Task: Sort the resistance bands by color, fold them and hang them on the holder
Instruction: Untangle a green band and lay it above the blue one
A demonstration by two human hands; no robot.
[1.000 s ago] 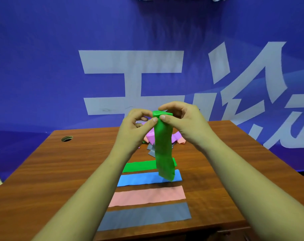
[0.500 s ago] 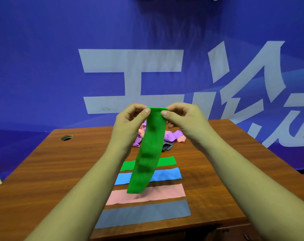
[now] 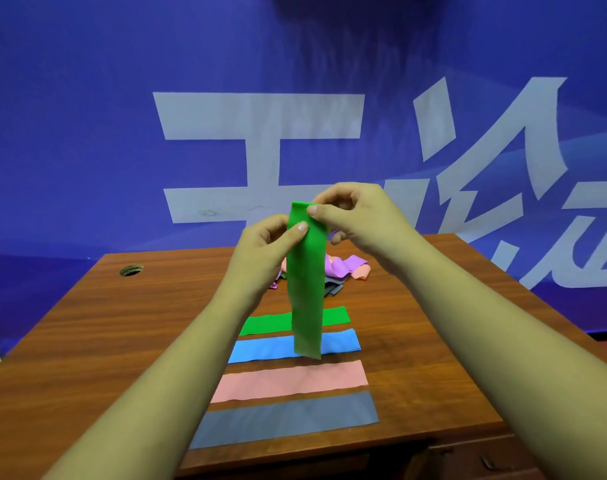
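Note:
A green resistance band [image 3: 306, 289] hangs straight down above the table, pinched near its top by both hands. My left hand [image 3: 264, 251] grips its left edge a little below the top; my right hand [image 3: 355, 213] grips the top right corner. Flat on the wooden table [image 3: 122, 334] lie four bands in a row: a green one [image 3: 267, 323], a blue one [image 3: 260, 349], a pink one [image 3: 291, 379] and a grey one [image 3: 284, 419]. A loose heap of purple, pink and grey bands [image 3: 343, 270] lies behind the hanging band. No holder is in view.
A round cable hole [image 3: 131, 270] sits at the table's far left corner. A blue banner with large white characters [image 3: 260, 116] fills the wall behind. A drawer front [image 3: 475, 459] shows under the table's near right edge.
The hanging green band has swung from slanting left back to vertical. My right hand rose slightly with the top corner; my left hand dropped a little down the band's edge.

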